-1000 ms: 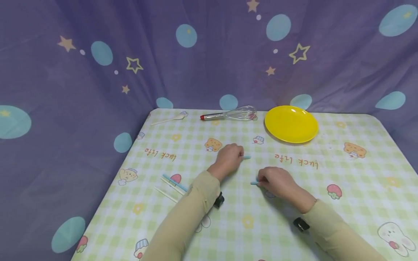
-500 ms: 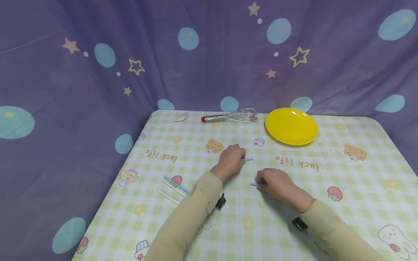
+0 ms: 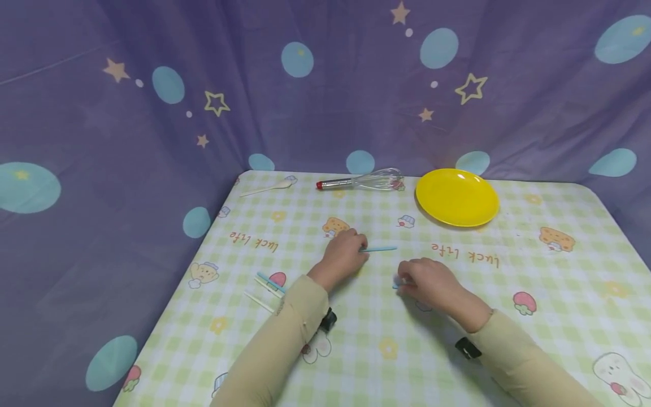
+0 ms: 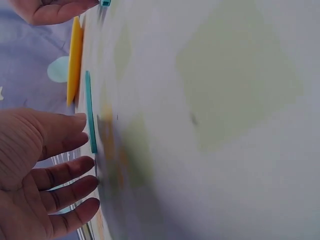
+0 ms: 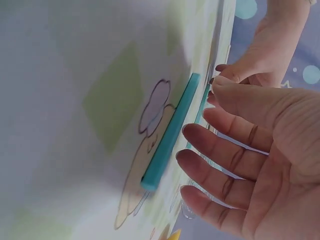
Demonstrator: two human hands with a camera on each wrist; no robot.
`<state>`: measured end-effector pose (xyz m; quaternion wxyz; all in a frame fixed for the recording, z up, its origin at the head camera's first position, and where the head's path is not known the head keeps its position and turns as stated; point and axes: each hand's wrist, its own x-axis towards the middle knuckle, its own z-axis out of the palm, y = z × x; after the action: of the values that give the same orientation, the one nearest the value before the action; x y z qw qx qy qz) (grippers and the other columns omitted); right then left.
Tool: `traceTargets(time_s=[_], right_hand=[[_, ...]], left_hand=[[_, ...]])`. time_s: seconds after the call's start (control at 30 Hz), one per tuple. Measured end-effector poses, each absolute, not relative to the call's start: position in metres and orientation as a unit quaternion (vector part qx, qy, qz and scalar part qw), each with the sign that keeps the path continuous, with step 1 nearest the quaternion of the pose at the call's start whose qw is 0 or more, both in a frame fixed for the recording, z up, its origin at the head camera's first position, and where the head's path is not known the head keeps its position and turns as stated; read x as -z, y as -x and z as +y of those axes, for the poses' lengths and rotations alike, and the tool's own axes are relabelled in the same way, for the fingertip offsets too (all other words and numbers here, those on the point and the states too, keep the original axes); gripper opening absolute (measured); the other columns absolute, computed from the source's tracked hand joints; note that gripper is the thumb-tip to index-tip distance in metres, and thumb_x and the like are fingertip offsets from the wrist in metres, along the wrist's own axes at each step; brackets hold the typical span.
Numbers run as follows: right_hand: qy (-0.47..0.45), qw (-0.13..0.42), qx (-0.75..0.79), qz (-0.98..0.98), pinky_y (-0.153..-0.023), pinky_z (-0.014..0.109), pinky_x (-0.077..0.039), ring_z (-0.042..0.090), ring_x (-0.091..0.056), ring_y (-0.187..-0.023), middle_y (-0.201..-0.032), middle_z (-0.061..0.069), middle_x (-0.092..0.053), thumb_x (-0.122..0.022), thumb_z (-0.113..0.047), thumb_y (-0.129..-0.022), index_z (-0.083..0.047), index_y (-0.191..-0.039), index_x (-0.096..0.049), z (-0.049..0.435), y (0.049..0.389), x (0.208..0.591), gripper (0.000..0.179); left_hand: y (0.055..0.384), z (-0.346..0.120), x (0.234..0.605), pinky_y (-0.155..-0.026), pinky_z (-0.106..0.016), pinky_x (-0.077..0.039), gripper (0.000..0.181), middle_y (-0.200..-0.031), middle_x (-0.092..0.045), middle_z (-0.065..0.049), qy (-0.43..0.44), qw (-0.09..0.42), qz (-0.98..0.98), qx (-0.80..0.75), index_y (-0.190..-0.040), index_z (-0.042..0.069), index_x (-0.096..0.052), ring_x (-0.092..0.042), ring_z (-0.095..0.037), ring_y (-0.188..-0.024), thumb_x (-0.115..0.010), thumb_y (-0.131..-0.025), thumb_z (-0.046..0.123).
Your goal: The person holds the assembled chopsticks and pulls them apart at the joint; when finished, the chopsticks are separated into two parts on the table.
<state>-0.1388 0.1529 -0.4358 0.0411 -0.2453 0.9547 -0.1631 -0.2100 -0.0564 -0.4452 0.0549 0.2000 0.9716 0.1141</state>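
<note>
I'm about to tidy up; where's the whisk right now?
In the head view, the whisk lies near the far edge of the table, between the pale spoon on its left and the yellow plate on its right.

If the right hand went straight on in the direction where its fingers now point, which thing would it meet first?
Most likely the light blue stick, just ahead of the right hand's fingers in the right wrist view. Depth is unclear, so they may already touch it.
</note>
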Motion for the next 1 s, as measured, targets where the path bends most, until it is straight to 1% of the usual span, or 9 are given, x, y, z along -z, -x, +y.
traceTargets(time_s=[0.17,0.23,0.4,0.63,0.8,1.0], right_hand=[[0.27,0.023,0.168,0.948,-0.064,0.032,-0.044,0.013,-0.049,-0.065,-0.074,-0.006,-0.059,-0.082,-0.017,-0.078,-0.014,-0.085,-0.064,0.147,0.139,0.435,0.019],[0.279,0.017,0.172,0.945,-0.065,0.033,-0.046,0.013,-0.051,-0.066,-0.076,-0.004,-0.062,-0.081,-0.016,-0.079,-0.013,-0.086,-0.065,0.145,0.138,0.435,0.018],[0.295,0.007,0.184,0.938,-0.07,0.034,-0.05,0.014,-0.058,-0.072,-0.081,-0.003,-0.066,-0.08,-0.015,-0.08,-0.012,-0.088,-0.067,0.138,0.137,0.435,0.015],[0.311,0.025,0.198,0.929,-0.08,0.039,-0.052,0.02,-0.066,-0.087,-0.094,0.0,-0.071,-0.077,-0.015,-0.084,-0.01,-0.097,-0.072,0.127,0.135,0.433,0.014],[0.326,0.04,0.215,0.92,-0.085,0.04,-0.051,0.021,-0.067,-0.095,-0.1,0.001,-0.072,-0.075,-0.016,-0.086,-0.008,-0.103,-0.072,0.117,0.135,0.431,0.019],[0.358,0.054,0.234,0.902,-0.086,0.04,-0.051,0.022,-0.066,-0.097,-0.105,0.003,-0.071,-0.073,-0.018,-0.088,-0.005,-0.107,-0.071,0.105,0.133,0.432,0.023]], left_hand=[[0.199,-0.072,0.444,-0.084,-0.04,-0.047,0.022,-0.108,-0.059,-0.004,-0.206,0.049,0.966,-0.145,-0.107,0.015,-0.07,-0.054,-0.024,-0.105,-0.069,-0.09,0.028],[0.193,-0.08,0.444,-0.086,-0.042,-0.047,0.022,-0.112,-0.059,-0.005,-0.213,0.044,0.964,-0.155,-0.107,0.014,-0.069,-0.054,-0.025,-0.109,-0.069,-0.09,0.028],[0.179,-0.101,0.443,-0.087,-0.041,-0.047,0.021,-0.11,-0.061,-0.002,-0.223,0.024,0.959,-0.175,-0.107,0.014,-0.07,-0.054,-0.024,-0.108,-0.07,-0.089,0.026],[0.161,-0.13,0.435,-0.096,-0.042,-0.044,0.02,-0.114,-0.063,-0.003,-0.231,-0.002,0.947,-0.222,-0.107,0.013,-0.069,-0.054,-0.027,-0.115,-0.071,-0.089,0.021],[0.151,-0.15,0.43,-0.097,-0.042,-0.043,0.021,-0.115,-0.064,-0.003,-0.221,0.002,0.947,-0.233,-0.109,0.012,-0.069,-0.055,-0.027,-0.114,-0.071,-0.09,0.021],[0.142,-0.17,0.429,-0.099,-0.042,-0.042,0.021,-0.115,-0.066,-0.003,-0.2,0.018,0.95,-0.238,-0.111,0.012,-0.069,-0.056,-0.026,-0.115,-0.07,-0.091,0.02]])
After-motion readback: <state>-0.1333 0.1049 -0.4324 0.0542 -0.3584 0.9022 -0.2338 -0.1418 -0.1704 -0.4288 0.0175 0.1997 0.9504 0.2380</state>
